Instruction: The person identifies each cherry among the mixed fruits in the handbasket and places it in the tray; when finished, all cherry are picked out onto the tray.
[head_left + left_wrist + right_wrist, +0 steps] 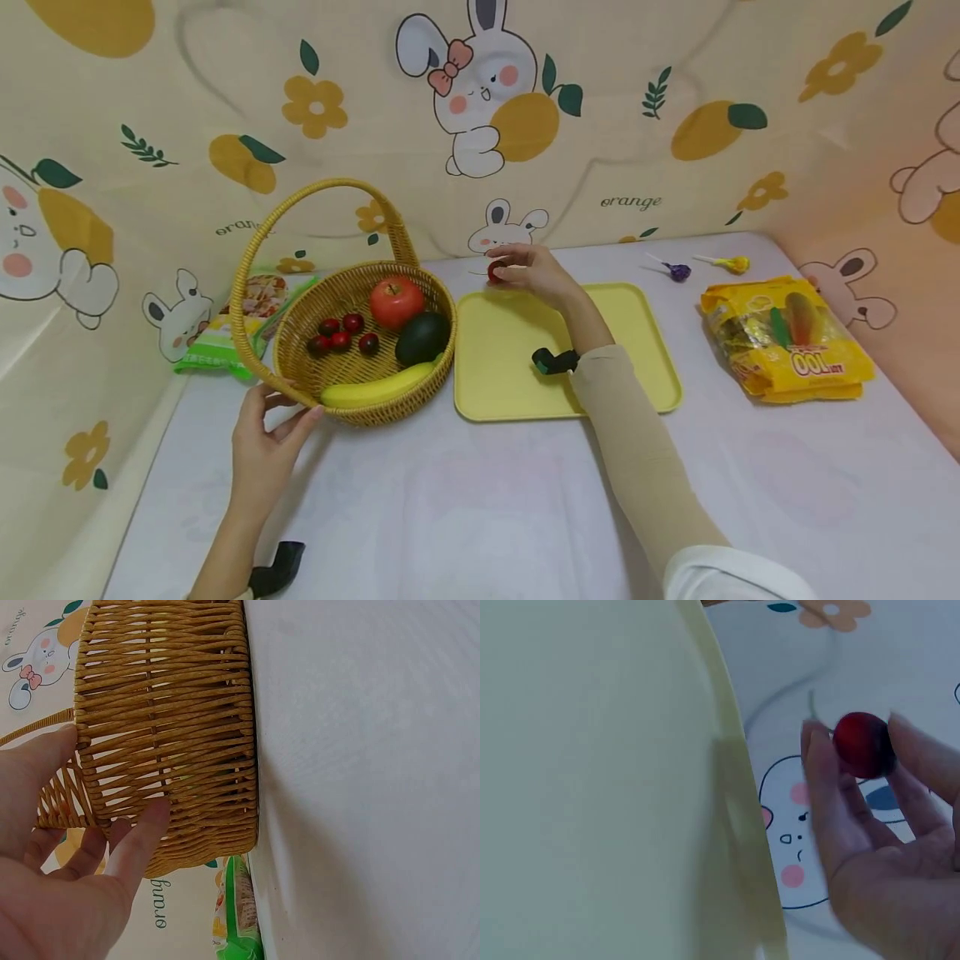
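Observation:
Between the thumb and fingertips of my right hand is a dark red cherry, its thin stem showing in the right wrist view. That hand is over the back edge of the yellow tray. My left hand grips the wicker basket at its front left, where the handle meets the rim. In the left wrist view its fingers lie against the woven side. Inside the basket are several cherries, a red pomegranate-like fruit, a dark green avocado-like fruit and a banana.
A green food packet lies behind the basket at the left. To the tray's right is a yellow snack bag, with a purple lollipop and a yellow lollipop behind it. A printed cloth hangs at the back.

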{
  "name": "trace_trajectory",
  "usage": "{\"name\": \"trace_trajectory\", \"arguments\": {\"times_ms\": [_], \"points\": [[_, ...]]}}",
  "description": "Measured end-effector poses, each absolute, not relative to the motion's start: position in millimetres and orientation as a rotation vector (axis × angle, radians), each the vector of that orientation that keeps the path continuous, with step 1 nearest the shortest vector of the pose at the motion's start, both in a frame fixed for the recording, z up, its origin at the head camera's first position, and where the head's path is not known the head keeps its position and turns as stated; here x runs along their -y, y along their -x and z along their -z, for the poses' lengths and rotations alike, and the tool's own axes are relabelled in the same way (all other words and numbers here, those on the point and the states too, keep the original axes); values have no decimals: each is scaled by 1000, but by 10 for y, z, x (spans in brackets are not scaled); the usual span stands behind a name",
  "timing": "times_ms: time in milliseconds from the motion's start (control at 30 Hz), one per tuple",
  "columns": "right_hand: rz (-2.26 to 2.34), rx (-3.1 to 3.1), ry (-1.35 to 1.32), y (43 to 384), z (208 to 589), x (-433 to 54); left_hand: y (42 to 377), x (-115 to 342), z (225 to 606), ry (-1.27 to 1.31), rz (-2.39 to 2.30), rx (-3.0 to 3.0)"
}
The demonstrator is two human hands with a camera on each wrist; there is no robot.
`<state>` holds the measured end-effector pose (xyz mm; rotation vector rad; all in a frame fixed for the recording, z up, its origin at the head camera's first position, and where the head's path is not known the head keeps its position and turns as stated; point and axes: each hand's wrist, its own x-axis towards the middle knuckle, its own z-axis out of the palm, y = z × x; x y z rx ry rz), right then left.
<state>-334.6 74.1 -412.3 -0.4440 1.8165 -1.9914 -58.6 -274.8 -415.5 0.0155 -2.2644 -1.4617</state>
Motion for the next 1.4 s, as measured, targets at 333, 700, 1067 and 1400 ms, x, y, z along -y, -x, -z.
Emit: {"name": "trace_trajectory", "arguments": {"times_ms": [333, 700, 1067, 1400], "points": [[1638, -2125, 732, 3346, 4294, -718, 591, 2750, 4178, -5, 1465, 2250], [1500, -2166, 800, 3279, 4313, -529, 587, 2760, 4166, 2, 1462, 2256], [1422, -2251, 853, 3201, 4310, -351, 577, 2746, 4171, -30, 1471, 2257], [1435, -2294, 833, 3232, 4365, -364, 590, 2754, 4176, -30, 1491, 2243]]}}
